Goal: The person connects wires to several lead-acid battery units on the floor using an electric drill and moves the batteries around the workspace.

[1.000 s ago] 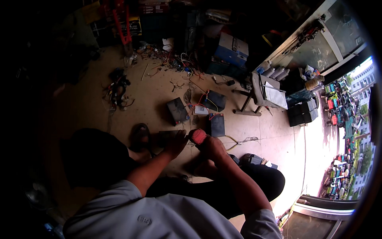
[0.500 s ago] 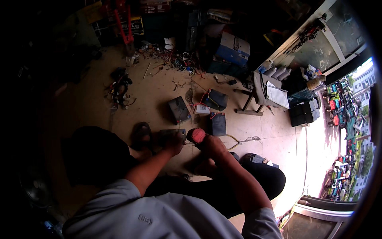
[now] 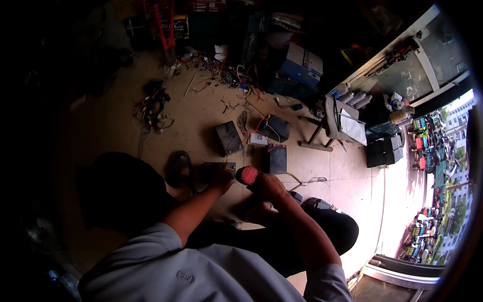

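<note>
Between my feet lies a dark block-shaped battery (image 3: 215,169), with my left hand (image 3: 223,180) closed at its right end. What those fingers grip is too dark to make out. My right hand (image 3: 270,187) is wrapped round a red-and-black power tool (image 3: 248,175), whose rounded red end faces up beside the battery; its tip is hidden. Just beyond, three more dark batteries, one at left (image 3: 229,137), one at the back (image 3: 276,128) and one at right (image 3: 277,159), surround a small white box (image 3: 258,139). Red and yellow wires (image 3: 266,132) run among them.
Yellow-handled pliers (image 3: 296,180) lie right of my right hand. A low stool (image 3: 336,121) with papers stands farther right, near stacked dark batteries (image 3: 384,151). Loose wire bundles (image 3: 153,108) lie at left. A blue box (image 3: 303,65) and cable scraps sit at the back.
The view has shifted slightly, so the floor things sit a little lower and to the right. Both hands stay at nearly the same place, the power tool still held beside the battery.
</note>
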`<state>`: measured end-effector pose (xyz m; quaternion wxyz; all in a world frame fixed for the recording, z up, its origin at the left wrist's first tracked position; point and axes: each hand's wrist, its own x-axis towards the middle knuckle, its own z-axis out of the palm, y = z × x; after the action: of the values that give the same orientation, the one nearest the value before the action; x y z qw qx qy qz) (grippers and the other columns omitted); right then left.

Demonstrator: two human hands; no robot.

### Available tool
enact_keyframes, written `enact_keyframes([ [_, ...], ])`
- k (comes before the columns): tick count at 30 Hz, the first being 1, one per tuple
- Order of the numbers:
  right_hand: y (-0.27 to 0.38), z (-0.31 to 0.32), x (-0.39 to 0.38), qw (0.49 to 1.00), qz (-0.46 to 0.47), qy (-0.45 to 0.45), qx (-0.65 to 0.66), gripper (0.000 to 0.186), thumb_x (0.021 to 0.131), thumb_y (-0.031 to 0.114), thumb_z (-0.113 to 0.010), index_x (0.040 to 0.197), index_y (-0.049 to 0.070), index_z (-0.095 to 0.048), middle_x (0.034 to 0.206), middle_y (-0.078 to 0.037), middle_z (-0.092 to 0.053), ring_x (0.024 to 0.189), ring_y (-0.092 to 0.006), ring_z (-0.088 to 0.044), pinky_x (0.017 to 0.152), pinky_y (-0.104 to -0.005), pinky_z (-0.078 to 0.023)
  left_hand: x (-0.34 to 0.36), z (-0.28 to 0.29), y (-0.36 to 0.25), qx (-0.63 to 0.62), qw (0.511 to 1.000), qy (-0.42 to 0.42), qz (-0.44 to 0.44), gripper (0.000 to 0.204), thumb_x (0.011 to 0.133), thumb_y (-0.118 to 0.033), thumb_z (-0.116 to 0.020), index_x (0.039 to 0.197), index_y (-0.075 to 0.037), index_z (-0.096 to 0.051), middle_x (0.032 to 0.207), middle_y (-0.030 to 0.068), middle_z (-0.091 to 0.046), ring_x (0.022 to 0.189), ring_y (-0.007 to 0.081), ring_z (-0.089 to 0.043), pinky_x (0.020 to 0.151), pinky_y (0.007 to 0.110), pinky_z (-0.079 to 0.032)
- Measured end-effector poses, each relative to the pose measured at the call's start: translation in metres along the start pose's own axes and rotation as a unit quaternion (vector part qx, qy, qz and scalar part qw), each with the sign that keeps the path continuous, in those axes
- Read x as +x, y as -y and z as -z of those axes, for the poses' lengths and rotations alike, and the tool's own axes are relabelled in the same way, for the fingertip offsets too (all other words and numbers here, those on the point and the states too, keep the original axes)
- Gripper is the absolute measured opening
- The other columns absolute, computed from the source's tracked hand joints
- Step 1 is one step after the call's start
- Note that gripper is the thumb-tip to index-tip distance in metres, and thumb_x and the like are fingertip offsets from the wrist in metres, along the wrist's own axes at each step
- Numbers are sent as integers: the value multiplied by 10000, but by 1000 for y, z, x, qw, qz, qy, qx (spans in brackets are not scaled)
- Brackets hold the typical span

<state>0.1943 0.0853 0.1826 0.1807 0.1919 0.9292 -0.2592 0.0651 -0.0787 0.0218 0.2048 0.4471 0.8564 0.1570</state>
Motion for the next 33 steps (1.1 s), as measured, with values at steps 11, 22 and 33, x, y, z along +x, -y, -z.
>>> enact_keyframes([
  [11, -4, -10, 5, 999, 20, -28, -17, 305, 873, 362, -763, 962, 73, -720, 875, -190, -737, 863, -383, -730, 741, -476, -584, -2, 6, -5, -10, 1000, -17, -19, 332, 800, -273, -842, 934, 17, -753, 1246, 177, -573, 1107, 375, -621, 954, 470, -541],
  [22, -5, -16, 11, 999, 18, -20, -41, 331, 880, 384, -743, 1009, 82, -707, 875, -176, -745, 849, -378, -737, 721, -469, -585, 0, -3, -2, -6, 998, -55, -35, 251, 765, -200, -835, 926, -29, -748, 1181, 180, -578, 1067, 391, -632, 886, 484, -559],
  [33, -11, -34, 25, 996, 75, -19, -42, 328, 911, 346, -700, 1088, 72, -673, 969, -178, -740, 903, -369, -737, 751, -471, -581, 5, -23, 13, -129, 987, -84, -52, 177, 794, -22, -676, 960, -82, -688, 1053, 215, -595, 947, 441, -655, 795, 524, -563],
])
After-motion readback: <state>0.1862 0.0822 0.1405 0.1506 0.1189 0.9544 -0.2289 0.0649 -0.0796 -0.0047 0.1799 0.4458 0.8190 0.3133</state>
